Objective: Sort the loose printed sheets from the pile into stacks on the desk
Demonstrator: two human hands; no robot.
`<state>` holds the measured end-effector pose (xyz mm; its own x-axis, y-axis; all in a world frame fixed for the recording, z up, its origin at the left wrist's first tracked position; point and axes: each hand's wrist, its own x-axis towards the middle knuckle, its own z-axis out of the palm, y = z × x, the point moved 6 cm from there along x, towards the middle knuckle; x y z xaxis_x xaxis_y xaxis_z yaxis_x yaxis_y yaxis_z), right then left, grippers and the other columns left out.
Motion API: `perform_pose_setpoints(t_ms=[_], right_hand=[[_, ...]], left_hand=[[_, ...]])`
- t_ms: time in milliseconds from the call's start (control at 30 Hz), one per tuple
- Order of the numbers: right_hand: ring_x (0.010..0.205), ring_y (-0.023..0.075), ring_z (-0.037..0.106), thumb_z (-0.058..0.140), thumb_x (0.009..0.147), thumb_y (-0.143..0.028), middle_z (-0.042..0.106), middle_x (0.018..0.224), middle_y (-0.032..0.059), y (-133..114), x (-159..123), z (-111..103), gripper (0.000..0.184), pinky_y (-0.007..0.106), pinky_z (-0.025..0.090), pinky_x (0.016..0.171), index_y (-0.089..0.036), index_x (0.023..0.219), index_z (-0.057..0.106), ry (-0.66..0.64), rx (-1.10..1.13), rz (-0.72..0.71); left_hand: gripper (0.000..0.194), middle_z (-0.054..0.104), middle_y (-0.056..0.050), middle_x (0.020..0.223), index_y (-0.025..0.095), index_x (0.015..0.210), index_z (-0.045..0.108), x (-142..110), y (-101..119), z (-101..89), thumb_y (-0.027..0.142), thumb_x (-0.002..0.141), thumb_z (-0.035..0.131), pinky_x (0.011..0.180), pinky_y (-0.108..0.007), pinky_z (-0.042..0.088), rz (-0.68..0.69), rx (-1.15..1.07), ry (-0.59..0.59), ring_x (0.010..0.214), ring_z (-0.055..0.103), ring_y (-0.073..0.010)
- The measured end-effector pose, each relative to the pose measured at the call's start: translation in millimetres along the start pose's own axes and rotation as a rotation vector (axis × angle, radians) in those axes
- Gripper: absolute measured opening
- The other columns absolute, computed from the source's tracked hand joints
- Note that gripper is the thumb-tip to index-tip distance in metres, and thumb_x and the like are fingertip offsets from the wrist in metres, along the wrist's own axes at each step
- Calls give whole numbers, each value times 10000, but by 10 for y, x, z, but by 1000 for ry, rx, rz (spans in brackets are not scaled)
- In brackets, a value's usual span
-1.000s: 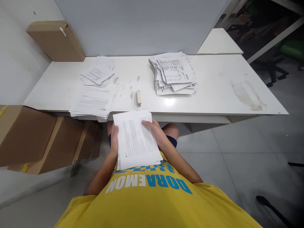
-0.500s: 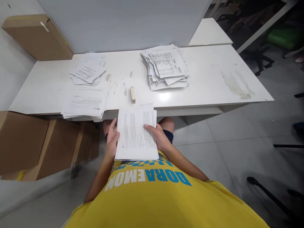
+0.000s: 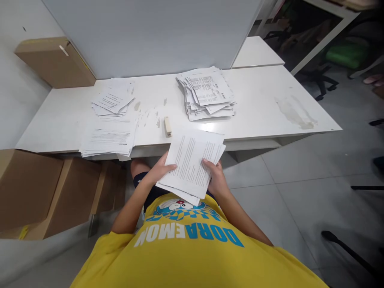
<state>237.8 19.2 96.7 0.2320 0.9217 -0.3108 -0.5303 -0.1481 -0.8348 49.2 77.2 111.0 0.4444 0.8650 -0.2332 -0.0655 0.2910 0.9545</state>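
Observation:
I hold a sheaf of printed papers [image 3: 192, 162] over my lap, just below the front edge of the white table [image 3: 264, 108]. My left hand [image 3: 159, 174] grips its left edge, thumb on top. My right hand [image 3: 216, 178] grips the lower right edge, fingers curled round the sheets. The sheaf is turned so its top points up and to the right. A small beige stapler [image 3: 167, 126] lies on the table just above the papers.
A tall messy paper stack [image 3: 207, 94] sits at the table's middle back. Two flatter paper piles [image 3: 112, 100] [image 3: 108, 138] lie at the left, one overhanging the edge. Cardboard boxes [image 3: 36, 188] stand left of my knees, another [image 3: 54, 62] against the wall. Grey tiled floor lies to the right.
The sheaf has swung clockwise and risen toward the table edge. My left hand has slid under its lower left side, and my right hand has moved down to the lower right corner.

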Motion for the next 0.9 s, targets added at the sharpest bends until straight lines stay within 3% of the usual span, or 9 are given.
perform_pose_setpoints(t_ms=[133,267,333,400,467,533,667,900], right_hand=[[1225,273,606,807,685,-388,696,1243,52,279,43,-334,534,473,465,1083,-241,1175,653,54,-137,-46],[1258,258,579,804,684,-419,640,1334,79,428,9,-518,624,493,351,1172,-210,1243,622,205,-111,-117],[1254,246,585,778,713,-427,619,1363,80,437,-30,-424,641,475,369,1163,-221,1291,594,212,-45,-115],[1245,237,593,756,732,-427,601,1387,78,427,-67,-246,659,461,395,1147,-236,1333,562,200,16,-96],[1233,231,602,746,734,-422,592,1398,75,418,-97,-60,681,450,406,1137,-245,1358,539,198,61,-75],[1226,224,606,742,734,-413,604,1383,74,414,-119,88,690,435,410,1133,-245,1368,529,191,84,-70],[1217,216,612,718,753,-437,624,1355,81,435,-141,166,661,416,413,1125,-235,1357,542,198,68,-90],[1249,209,591,688,797,-454,596,1388,90,480,-121,145,661,394,426,1110,-234,1393,506,162,58,-93]], left_hand=[[664,656,-83,1258,200,1253,607,255,73,-75,336,639,819,908,-344,487,-54,106,-123,1146,602,-299],[584,703,-74,1098,208,1254,604,132,-41,-181,375,719,771,751,-283,502,-170,-3,-116,910,662,-214],[581,712,-70,1075,207,1203,623,47,-161,-202,377,679,809,752,-283,513,-133,-110,12,915,665,-216],[569,722,-71,1077,204,1127,637,-9,-304,-189,416,637,834,787,-305,528,-36,-285,220,962,670,-237],[560,730,-78,1090,205,1073,634,-31,-465,-112,475,623,829,837,-341,537,26,-462,394,1019,672,-263],[566,734,-89,1101,206,1054,628,-12,-592,-3,512,620,823,887,-383,538,28,-575,497,1073,668,-291],[606,752,-99,1051,198,1016,630,31,-615,92,515,558,868,928,-434,538,26,-614,598,1094,672,-329],[568,757,-122,1017,157,960,677,74,-555,83,503,559,881,934,-429,530,29,-510,557,1042,692,-323]])
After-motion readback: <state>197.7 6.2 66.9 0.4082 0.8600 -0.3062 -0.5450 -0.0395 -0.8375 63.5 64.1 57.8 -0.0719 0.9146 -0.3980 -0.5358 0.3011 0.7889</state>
